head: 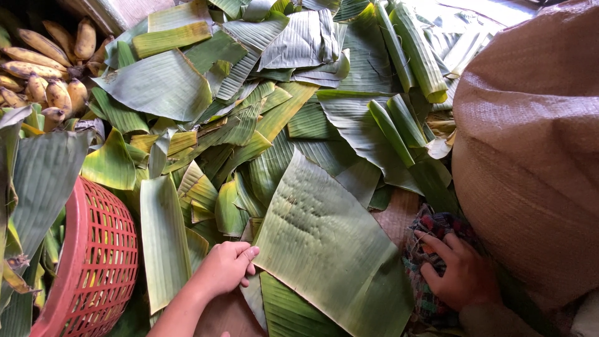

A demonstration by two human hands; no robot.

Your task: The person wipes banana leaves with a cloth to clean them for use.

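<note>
Red plastic basket (93, 262) sitting at lower left. Bunch of yellow bananas (43, 68) lying well above basket, top-left corner. Brown woven sack (530, 143) bulging far right of basket. Rolled green leaf bundles (412, 50) resting just left of sack's top.

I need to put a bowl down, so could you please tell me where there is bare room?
Little is bare: a woven patch between the large banana leaf and the cloth, and a brown strip beside the left hand. Elsewhere, leaves lie crowded.

soft daylight coming in from the top right, blown-out glare up there, top-left corner pretty dark, mostly sharp, slight wide-angle stretch at edges
</note>
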